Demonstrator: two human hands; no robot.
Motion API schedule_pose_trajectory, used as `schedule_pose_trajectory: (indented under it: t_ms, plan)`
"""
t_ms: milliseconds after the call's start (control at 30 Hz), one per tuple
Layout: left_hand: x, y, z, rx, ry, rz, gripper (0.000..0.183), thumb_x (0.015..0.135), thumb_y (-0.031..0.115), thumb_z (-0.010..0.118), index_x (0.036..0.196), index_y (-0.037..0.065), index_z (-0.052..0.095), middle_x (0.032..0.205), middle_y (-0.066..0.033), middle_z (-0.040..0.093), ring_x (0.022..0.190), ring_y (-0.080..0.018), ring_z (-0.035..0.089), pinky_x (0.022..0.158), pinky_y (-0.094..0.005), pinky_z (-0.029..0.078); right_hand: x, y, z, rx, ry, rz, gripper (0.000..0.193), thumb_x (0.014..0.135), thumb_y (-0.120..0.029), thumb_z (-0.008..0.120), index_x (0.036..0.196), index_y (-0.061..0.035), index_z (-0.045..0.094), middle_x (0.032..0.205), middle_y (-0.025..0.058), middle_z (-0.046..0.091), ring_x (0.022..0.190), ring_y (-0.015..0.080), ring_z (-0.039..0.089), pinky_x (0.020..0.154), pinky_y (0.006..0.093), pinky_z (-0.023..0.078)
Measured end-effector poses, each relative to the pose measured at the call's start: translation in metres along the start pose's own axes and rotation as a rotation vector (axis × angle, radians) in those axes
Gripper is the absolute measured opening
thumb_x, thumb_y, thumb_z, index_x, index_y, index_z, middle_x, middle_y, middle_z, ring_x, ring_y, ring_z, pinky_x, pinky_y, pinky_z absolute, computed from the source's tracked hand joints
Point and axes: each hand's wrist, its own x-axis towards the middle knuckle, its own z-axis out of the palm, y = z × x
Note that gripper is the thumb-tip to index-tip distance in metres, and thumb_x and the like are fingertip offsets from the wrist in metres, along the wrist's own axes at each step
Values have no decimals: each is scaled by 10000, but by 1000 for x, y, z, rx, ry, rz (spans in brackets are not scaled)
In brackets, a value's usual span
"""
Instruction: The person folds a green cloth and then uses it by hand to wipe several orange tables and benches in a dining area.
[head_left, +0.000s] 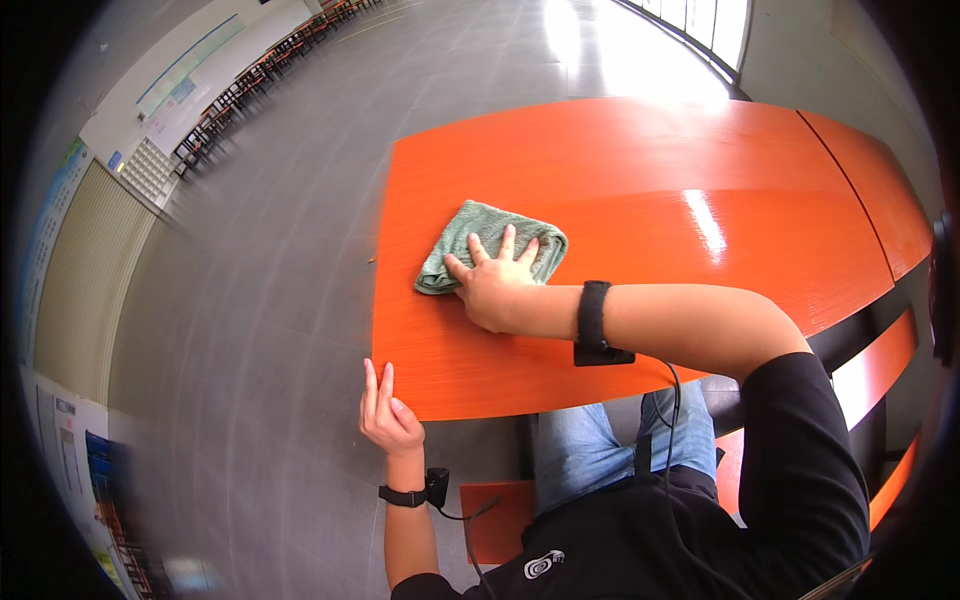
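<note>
A folded green cloth (490,240) lies on the orange tabletop (600,190), toward its left side. My right hand (500,285) rests flat on the cloth with its fingers spread, pressing on it from above rather than gripping it. At the table's near left corner is my left hand (390,415), its fingers stretched out along the edge and its thumb close to the corner. Whether the left palm bears on the table's edge is hard to make out.
Orange bench seats (495,520) stand at the near side and at the right. A second orange table section (870,190) adjoins on the right, by a wall. Grey tiled floor (260,270) spreads leftward to a row of dark chairs (235,95). Cables (675,420) hang from both wrist straps.
</note>
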Motion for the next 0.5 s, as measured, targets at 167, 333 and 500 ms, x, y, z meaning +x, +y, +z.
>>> schedule_pose_trajectory:
  t_ms: [167,333,500]
  plan:
    - [-17,28,27,10,-46,-36,486,914,237,353,1158,-14,690,1306,-244,588,965,-418,647,829,-431,517,21,-2,16,23,-11,-145,598,1002,-347,422,1557,-250,223,1631,126,107,1430,573,38,1061,782,103]
    - [-36,14,40,26,-75,-38,501,934,245,327,1170,-21,680,1314,-244,584,995,-414,647,842,-428,512,62,-20,38,-1,-10,-291,625,981,-337,499,1549,-272,245,1625,141,128,1420,589,52,1052,790,117]
    - [-45,14,44,27,-82,-49,513,943,252,314,1162,-35,678,1312,-245,587,1020,-415,644,854,-428,508,93,-14,57,-5,89,-353,611,979,-405,507,1535,-323,266,1628,142,103,1427,575,59,1059,786,114]
